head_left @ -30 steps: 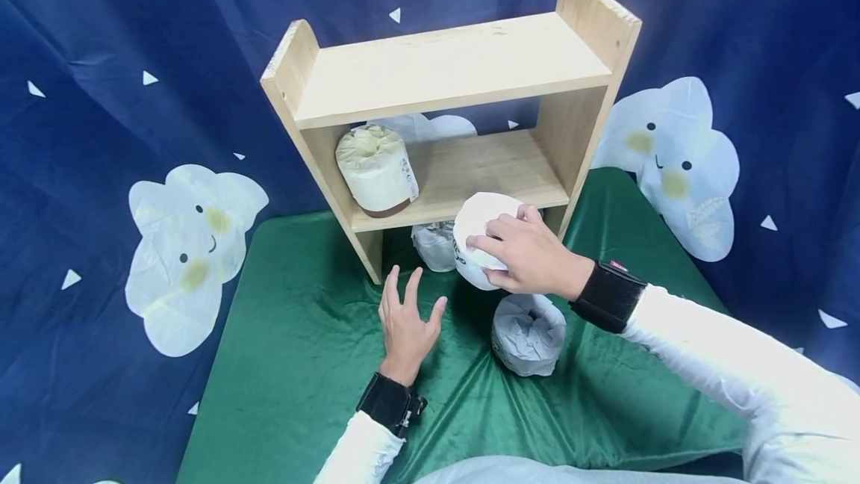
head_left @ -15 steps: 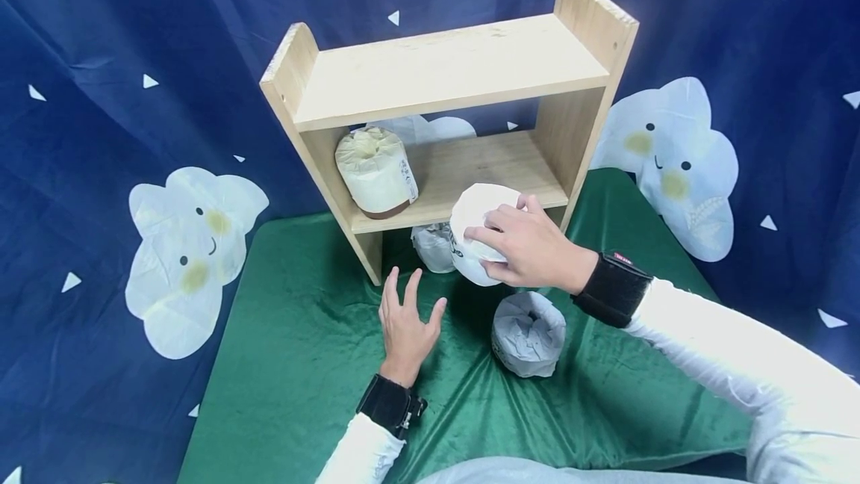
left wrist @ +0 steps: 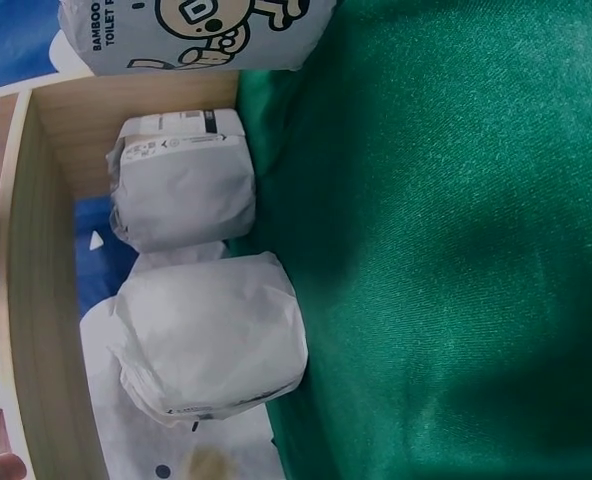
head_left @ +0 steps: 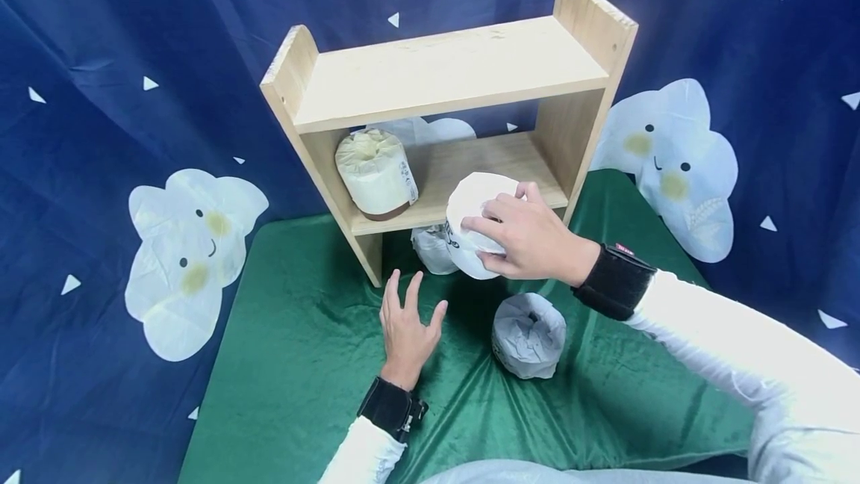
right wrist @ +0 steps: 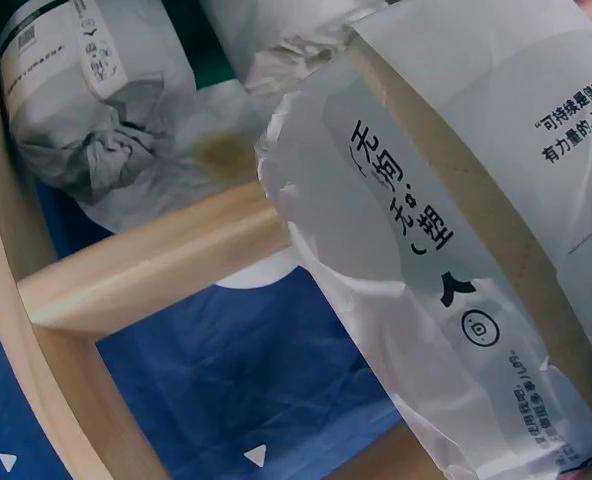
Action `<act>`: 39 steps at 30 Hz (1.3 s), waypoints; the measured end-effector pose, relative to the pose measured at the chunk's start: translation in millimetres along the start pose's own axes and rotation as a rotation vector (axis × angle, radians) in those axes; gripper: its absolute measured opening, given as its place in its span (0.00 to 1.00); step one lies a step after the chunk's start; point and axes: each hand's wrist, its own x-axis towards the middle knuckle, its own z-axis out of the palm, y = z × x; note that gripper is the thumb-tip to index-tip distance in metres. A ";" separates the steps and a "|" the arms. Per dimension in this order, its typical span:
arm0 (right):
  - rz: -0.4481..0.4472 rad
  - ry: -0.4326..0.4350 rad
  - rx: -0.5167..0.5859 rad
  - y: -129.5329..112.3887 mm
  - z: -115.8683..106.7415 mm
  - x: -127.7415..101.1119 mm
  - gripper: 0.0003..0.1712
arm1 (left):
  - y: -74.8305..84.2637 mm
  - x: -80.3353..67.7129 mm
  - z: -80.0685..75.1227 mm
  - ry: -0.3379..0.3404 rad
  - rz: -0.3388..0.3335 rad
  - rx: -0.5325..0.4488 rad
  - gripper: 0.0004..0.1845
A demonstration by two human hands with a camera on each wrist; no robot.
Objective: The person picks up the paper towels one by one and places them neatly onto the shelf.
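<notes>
My right hand (head_left: 531, 236) grips a paper-wrapped toilet roll (head_left: 473, 196) from above, its fingers curled over the top. The roll is in the air in front of the middle board of a wooden shelf (head_left: 446, 103). Black printed lettering runs round its wrapper (right wrist: 396, 230) in the right wrist view. My left hand (head_left: 408, 331) hangs over the green cloth with fingers spread, holding nothing. Below the right hand, a grey-wrapped toilet roll (head_left: 528, 336) stands on the cloth. On the middle board's left end sits a cream-wrapped roll (head_left: 376, 170).
Under the middle board, two wrapped rolls show in the left wrist view, a white one (left wrist: 216, 340) and a grey one (left wrist: 181, 180). Green cloth (head_left: 289, 364) covers the table. A blue curtain (head_left: 101, 36) with cloud shapes hangs behind the shelf.
My right hand has raised the toilet roll and shifted it slightly left, closer to the middle board's height. The left hand has stayed in place.
</notes>
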 end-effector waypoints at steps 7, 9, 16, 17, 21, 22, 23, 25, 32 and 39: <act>0.021 -0.002 -0.022 4.6 -2.0 3.6 0.26 | 2.2 -1.8 3.1 0.001 0.013 0.002 0.32; 0.029 -0.002 -0.027 6.3 -1.2 5.0 0.27 | 3.4 -1.8 4.0 0.011 0.028 0.001 0.32; 0.047 -0.002 -0.040 12.1 1.6 10.0 0.27 | 7.6 -3.8 5.9 0.013 0.055 0.002 0.32; 0.051 -0.003 -0.041 12.6 2.2 11.1 0.27 | 8.0 -4.6 5.7 0.010 0.057 0.002 0.32; 0.066 -0.017 -0.038 14.3 7.0 15.9 0.26 | 9.2 -9.6 4.4 -0.003 0.068 0.005 0.32; 0.069 -0.021 -0.037 14.8 8.3 17.2 0.26 | 9.7 -10.9 4.2 -0.007 0.070 0.007 0.32; 0.071 -0.021 -0.036 15.4 9.3 18.5 0.26 | 10.1 -12.1 4.2 -0.012 0.072 0.007 0.32; 0.074 -0.017 -0.038 16.9 10.8 20.6 0.26 | 10.9 -13.8 4.9 -0.017 0.076 0.007 0.33; 0.076 0.010 -0.055 23.5 14.2 25.8 0.26 | 13.6 -15.1 6.5 -0.022 0.085 -0.004 0.32; 0.080 0.010 -0.074 27.9 17.0 32.3 0.26 | 11.6 -16.7 4.3 -0.023 0.077 0.007 0.32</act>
